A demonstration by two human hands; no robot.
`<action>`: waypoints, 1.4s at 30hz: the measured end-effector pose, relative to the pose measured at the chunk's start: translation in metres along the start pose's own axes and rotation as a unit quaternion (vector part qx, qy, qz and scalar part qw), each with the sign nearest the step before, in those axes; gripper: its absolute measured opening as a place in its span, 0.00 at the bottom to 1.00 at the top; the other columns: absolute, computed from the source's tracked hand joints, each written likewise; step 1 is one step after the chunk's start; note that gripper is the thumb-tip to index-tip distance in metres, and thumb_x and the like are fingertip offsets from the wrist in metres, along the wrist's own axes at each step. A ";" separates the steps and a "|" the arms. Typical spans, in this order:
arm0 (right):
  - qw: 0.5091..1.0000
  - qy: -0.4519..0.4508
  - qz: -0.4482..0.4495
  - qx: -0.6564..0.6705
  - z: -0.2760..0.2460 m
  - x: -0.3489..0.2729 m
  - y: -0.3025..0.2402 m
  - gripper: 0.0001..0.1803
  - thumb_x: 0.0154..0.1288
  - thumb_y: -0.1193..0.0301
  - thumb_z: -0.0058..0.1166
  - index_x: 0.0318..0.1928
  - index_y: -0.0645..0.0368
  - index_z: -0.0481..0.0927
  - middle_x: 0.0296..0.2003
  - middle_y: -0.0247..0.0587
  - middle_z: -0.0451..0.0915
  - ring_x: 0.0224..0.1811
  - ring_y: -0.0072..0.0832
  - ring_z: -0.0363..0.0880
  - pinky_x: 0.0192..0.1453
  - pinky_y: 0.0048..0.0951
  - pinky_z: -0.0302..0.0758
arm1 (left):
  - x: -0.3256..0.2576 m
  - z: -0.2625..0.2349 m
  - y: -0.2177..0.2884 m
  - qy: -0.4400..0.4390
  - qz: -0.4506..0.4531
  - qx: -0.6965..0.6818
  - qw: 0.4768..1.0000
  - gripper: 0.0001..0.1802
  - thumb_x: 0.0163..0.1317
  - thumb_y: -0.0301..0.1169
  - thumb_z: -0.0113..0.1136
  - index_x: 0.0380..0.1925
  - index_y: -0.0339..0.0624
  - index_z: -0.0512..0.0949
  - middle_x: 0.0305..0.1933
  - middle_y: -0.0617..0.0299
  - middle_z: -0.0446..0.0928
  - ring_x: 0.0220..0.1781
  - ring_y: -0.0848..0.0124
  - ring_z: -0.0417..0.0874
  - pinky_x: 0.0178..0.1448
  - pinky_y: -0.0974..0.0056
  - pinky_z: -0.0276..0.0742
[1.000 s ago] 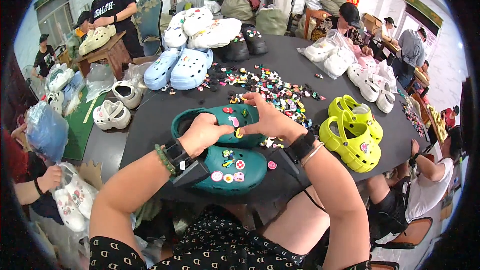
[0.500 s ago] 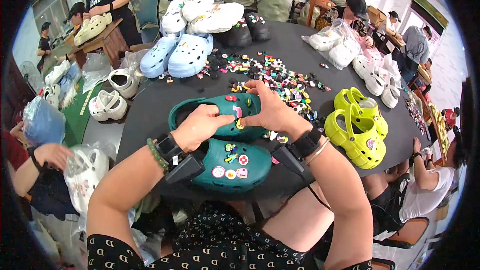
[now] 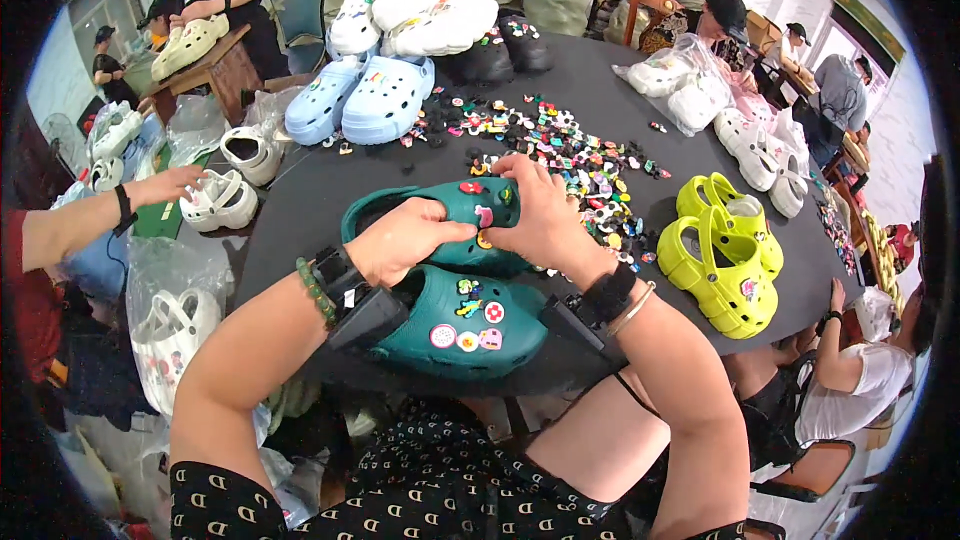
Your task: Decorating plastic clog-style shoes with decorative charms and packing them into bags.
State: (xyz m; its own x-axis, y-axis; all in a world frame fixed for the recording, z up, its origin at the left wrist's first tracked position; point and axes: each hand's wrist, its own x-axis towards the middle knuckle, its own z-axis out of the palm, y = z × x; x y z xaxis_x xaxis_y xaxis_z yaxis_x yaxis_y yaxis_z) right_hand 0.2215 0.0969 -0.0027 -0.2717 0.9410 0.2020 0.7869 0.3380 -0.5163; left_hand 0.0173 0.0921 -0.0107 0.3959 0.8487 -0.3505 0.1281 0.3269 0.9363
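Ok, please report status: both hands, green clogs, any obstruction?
Left grip, right grip: together at yellow charm. Far green clog: pink charm showing. No obstruction visible; loose charms beyond.

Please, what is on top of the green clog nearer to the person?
The green clog bears several charms, one round, red and white. The black left-wrist device hides much of its heel end.
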 end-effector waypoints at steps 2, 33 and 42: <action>1.000 -0.003 0.000 -0.005 0.000 0.000 0.000 0.44 0.40 0.62 0.75 0.60 0.45 0.66 0.56 0.46 0.72 0.62 0.49 0.66 0.60 0.61 0.65 | -0.003 0.005 0.001 -0.006 0.018 -0.024 1.000 0.10 0.64 0.31 0.64 0.41 0.36 0.82 0.39 0.64 0.83 0.36 0.76 0.83 0.39 0.69 0.79; 0.999 -0.012 0.029 0.021 -0.003 0.003 0.002 0.43 0.36 0.64 0.74 0.58 0.42 0.69 0.55 0.43 0.70 0.61 0.47 0.66 0.60 0.60 0.64 | 0.000 0.010 0.007 0.061 -0.026 0.198 0.978 0.15 0.60 0.34 0.65 0.43 0.36 0.80 0.36 0.66 0.81 0.34 0.78 0.77 0.35 0.70 0.73; 0.994 -0.062 0.003 0.092 -0.006 -0.001 0.018 0.45 0.40 0.61 0.76 0.60 0.45 0.66 0.59 0.45 0.70 0.65 0.48 0.62 0.65 0.55 0.62 | 0.004 0.014 0.001 0.009 0.047 0.064 0.997 0.13 0.62 0.31 0.64 0.45 0.39 0.82 0.42 0.64 0.84 0.40 0.76 0.84 0.46 0.67 0.80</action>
State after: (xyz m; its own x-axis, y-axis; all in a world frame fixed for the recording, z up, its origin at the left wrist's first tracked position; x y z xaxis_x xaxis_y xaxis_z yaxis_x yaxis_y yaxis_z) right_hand 0.2391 0.1017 -0.0066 -0.3421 0.9344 0.0996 0.6768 0.3186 -0.6637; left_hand 0.0317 0.0904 -0.0109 0.3955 0.8806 -0.2609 0.2076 0.1910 0.9594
